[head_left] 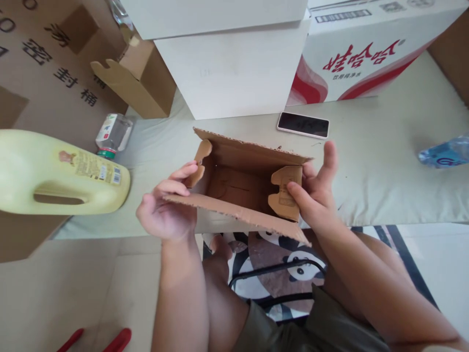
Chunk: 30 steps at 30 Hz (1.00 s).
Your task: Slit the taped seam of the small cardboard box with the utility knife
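A small brown cardboard box (238, 188) with its flaps open rests at the near edge of the pale table (384, 166), its open top facing me. My left hand (166, 210) grips the box's left side, fingers curled over the left side flap. On the right, my right hand (315, 190) holds the box, with fingers pressing the right side flap inward and the thumb raised behind it. The inside of the box looks empty.
A large yellow jug (62, 173) lies on its side at the left. A small clear bottle (113, 134) and another open brown box (141, 76) sit behind it. White cartons (234, 68), a red-printed carton (362, 58), a phone (303, 124) and a water bottle (445, 154) stand beyond.
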{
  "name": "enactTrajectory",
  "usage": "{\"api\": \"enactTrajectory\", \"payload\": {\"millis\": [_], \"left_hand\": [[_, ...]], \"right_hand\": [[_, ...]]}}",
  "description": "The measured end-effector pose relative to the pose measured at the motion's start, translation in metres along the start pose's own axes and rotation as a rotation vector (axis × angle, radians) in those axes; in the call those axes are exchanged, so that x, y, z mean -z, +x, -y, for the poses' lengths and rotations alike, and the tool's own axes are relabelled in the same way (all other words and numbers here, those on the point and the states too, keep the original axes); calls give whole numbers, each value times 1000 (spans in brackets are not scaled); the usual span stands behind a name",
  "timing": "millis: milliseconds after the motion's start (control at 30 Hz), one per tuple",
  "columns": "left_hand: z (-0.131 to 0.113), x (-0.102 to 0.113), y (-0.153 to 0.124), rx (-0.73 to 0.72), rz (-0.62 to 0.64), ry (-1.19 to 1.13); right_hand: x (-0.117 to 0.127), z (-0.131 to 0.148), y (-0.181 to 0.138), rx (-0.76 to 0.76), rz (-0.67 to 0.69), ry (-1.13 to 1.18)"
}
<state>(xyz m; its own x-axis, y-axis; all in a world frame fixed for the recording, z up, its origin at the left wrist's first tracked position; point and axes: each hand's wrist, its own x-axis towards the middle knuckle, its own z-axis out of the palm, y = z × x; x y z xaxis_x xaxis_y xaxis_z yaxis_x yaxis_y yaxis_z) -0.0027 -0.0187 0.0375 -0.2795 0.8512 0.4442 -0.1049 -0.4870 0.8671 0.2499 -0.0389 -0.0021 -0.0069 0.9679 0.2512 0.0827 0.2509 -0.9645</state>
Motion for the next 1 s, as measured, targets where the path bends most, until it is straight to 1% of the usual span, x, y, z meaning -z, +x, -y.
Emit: {"api": "enactTrajectory", "payload": {"millis": [100, 167, 233, 300, 400, 467, 533, 633, 700, 833, 1000], "left_hand": [[6, 0, 1, 49, -39, 80], [15, 2, 2, 79, -41, 154], [23, 5, 2, 50, -39, 208], [28, 8, 3, -19, -14, 290], [29, 12, 3, -92, 67, 493], [27, 12, 2, -89, 105, 601], [24, 13, 2, -73, 116, 625], [25, 16, 3, -45, 115, 580], [29, 22, 5, -9, 75, 543], [37, 31, 9, 93, -103, 421], [38, 29, 12, 166, -253, 299]], "right_hand": [[3, 2, 1, -31, 45, -27], [6, 2, 2, -2, 87, -56], [7, 1, 3, 44, 112, -67], [7, -2, 2, 66, 123, -73], [8, -9, 1, 61, 150, -60], [9, -13, -1, 49, 168, -12], [10, -16, -3, 42, 182, 20], [11, -16, -7, 20, 194, 40], [10, -13, -8, -17, 194, 62], [9, -5, -4, -116, 174, 3], [11, -11, 1, -257, 234, -53]]}}
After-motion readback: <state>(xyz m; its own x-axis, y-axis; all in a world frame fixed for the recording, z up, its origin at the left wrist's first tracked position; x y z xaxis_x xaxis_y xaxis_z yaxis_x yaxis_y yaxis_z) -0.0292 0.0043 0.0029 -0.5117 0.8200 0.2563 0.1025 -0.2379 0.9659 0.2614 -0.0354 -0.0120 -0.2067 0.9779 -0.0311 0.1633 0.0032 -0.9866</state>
